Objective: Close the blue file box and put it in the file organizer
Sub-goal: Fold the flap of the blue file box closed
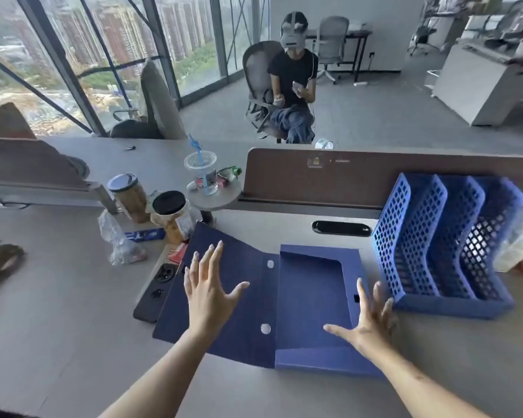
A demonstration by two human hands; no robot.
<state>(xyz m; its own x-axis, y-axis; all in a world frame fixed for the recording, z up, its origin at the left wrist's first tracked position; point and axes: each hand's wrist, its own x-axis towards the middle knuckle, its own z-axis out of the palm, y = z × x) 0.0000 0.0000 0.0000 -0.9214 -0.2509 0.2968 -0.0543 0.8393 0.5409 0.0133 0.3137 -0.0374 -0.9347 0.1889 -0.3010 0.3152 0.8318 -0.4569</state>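
Note:
The blue file box (311, 300) lies open on the desk, its tray to the right and its lid flap (224, 267) spread out to the left, slightly raised at the far corner. My left hand (207, 292) hovers over the flap with fingers spread. At the tray's right edge, my right hand (366, 324) is also open and holds nothing. The blue lattice file organizer (444, 245) stands just right of the box, its slots empty.
Left of the flap lie a black power strip (154, 292), two lidded coffee cups (171, 217), a plastic cup with a straw (202, 173) and a crumpled bag (118, 239). A brown desk divider (360, 176) stands behind. A person sits on a chair beyond.

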